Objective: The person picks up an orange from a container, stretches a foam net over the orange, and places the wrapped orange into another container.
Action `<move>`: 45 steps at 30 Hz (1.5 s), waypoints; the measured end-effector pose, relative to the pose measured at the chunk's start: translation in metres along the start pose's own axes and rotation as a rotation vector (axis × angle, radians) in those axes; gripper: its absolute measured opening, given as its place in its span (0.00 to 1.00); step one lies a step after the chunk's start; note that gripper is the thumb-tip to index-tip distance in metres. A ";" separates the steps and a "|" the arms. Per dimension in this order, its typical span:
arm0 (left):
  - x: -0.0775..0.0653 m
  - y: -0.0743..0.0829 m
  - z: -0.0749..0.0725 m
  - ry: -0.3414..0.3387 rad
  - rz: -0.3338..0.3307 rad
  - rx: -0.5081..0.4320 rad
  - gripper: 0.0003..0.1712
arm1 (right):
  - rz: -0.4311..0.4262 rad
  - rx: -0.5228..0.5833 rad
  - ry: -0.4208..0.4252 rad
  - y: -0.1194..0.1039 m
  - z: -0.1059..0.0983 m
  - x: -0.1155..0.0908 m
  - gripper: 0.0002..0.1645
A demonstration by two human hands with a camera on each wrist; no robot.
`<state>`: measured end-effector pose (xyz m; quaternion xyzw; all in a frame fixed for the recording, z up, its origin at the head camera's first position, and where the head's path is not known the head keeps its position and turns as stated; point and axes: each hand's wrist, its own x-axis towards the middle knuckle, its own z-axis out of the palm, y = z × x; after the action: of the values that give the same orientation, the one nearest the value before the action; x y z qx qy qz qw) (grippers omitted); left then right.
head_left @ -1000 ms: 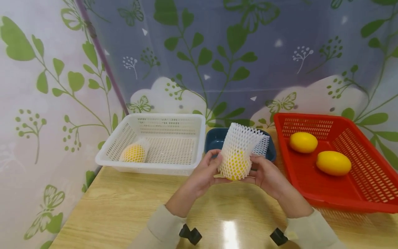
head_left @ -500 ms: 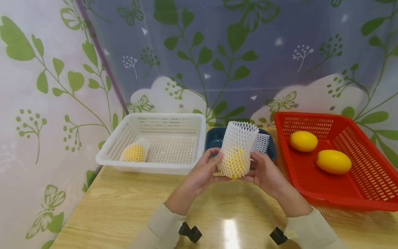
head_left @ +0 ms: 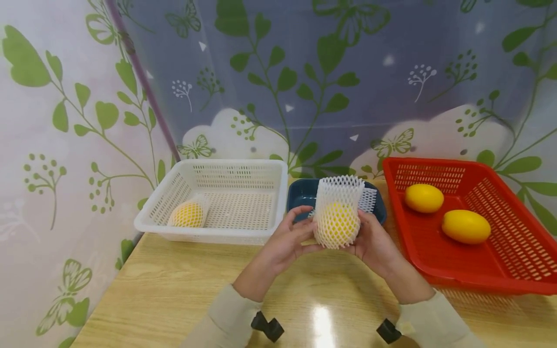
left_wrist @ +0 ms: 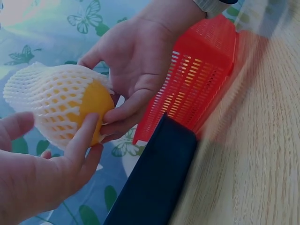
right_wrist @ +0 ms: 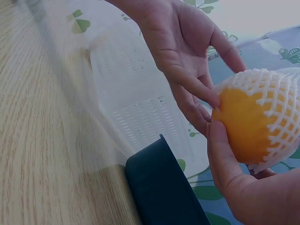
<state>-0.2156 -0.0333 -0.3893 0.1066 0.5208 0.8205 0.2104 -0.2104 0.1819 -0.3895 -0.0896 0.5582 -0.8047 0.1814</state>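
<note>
Both hands hold a yellow oval fruit (head_left: 337, 224) above the table, in front of the blue tray (head_left: 297, 189). A white foam net sleeve (head_left: 340, 187) covers most of it, with its loose mouth pointing up and away. My left hand (head_left: 288, 238) grips the fruit's left side, fingers under its lower end. On the opposite side, my right hand (head_left: 375, 245) has its fingers curled against it. In the left wrist view, the fruit's bare end (left_wrist: 97, 99) sticks out of the net, with fingertips of both hands on it.
More white foam netting (head_left: 369, 199) lies in the blue tray. At left, a white basket (head_left: 209, 235) contains one netted yellow fruit (head_left: 187, 215). The red basket (head_left: 435, 265) at right holds two bare yellow fruits (head_left: 424, 198). A patterned cloth backs the wooden table (head_left: 174, 285).
The netted fruit has shifted slightly right and turned between the hands. Less of its bare lower end shows in the head view. My left fingers have moved along its side.
</note>
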 end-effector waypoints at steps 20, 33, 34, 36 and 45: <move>0.002 0.000 -0.003 0.041 -0.037 -0.023 0.24 | -0.008 -0.061 0.015 0.000 0.002 -0.002 0.27; 0.000 0.002 -0.001 0.026 -0.026 -0.059 0.18 | 0.019 0.003 -0.032 0.000 0.000 -0.001 0.26; 0.000 0.002 -0.001 0.025 -0.022 -0.060 0.19 | 0.015 0.009 -0.036 0.001 -0.001 -0.001 0.26; 0.001 0.001 -0.001 0.023 -0.018 -0.057 0.19 | 0.012 0.029 -0.034 0.001 -0.002 -0.001 0.26; 0.002 -0.001 -0.002 0.028 -0.033 -0.003 0.23 | 0.007 0.056 -0.021 0.003 -0.001 -0.001 0.23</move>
<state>-0.2180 -0.0334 -0.3907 0.0862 0.5242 0.8190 0.2166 -0.2095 0.1826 -0.3925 -0.0910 0.5336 -0.8185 0.1925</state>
